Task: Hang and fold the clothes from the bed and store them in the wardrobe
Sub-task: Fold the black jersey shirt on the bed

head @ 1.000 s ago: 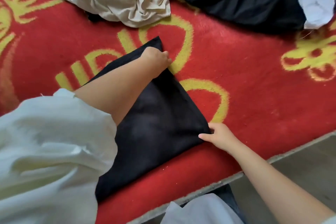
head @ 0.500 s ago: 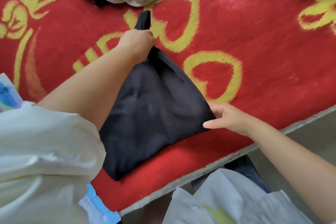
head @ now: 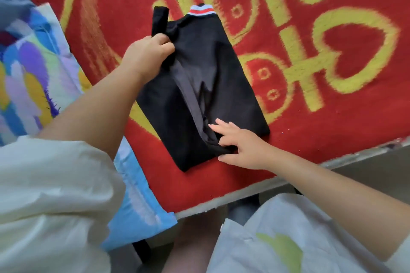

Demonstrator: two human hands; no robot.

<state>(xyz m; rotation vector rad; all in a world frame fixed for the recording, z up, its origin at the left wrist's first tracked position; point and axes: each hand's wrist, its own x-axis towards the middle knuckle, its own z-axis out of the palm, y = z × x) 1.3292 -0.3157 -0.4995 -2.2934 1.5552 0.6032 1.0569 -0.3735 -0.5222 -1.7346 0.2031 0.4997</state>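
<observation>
1. Head view, item: black garment (head: pixel 213 68), folded to a narrow oblong at the centre of the frame, lying on the red blanket (head: pixel 332 135) with its yellow pattern. A striped blue-and-red band (head: pixel 200 11) shows at its upper end.
2. Head view, your left hand (head: pixel 147 55): fingers curled round a loose black strip of the garment at its upper left edge, gripping it; the strip stands up past your knuckles.
3. Head view, your right hand (head: pixel 241 143): fingers spread and straight, pressing the lower edge of the garment flat, holding nothing.
4. Handling, by judgement: soft, light, limp cloth; it will slump and unfold if lifted by one corner. Take it under both short ends, or slide a flat hand beneath.
5. Hard to make out: what sort of garment it is and how many layers lie folded. The wardrobe is out of frame. A patterned pillow (head: pixel 33 68) is cut off at left, and your pale sleeve (head: pixel 51 195) covers the lower left.
</observation>
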